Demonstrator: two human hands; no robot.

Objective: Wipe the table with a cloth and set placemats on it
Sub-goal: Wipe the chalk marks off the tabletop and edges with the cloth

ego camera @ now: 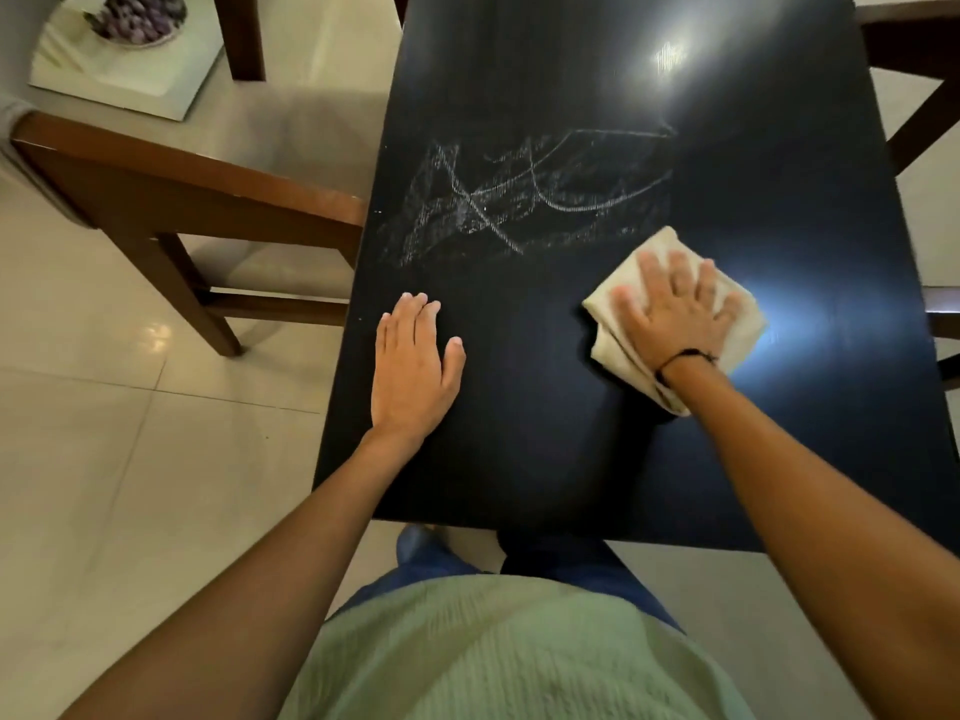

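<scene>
A dark, glossy table point(545, 459) fills the middle of the view. White chalky scribbles point(519, 200) cover its centre, just beyond my hands. My right hand point(670, 309) presses flat, fingers spread, on a folded cream cloth point(748, 324) lying on the table to the right of the marks. My left hand point(413, 366) rests flat on the tabletop near the left edge, fingers straight and together, holding nothing. No placemats are in view.
A brown wooden chair point(182, 200) stands at the table's left side. Another chair's frame point(914, 39) shows at the top right. A small white table with a bowl of purple items point(140, 18) sits at the top left. Pale floor tiles point(104, 433) surround the table.
</scene>
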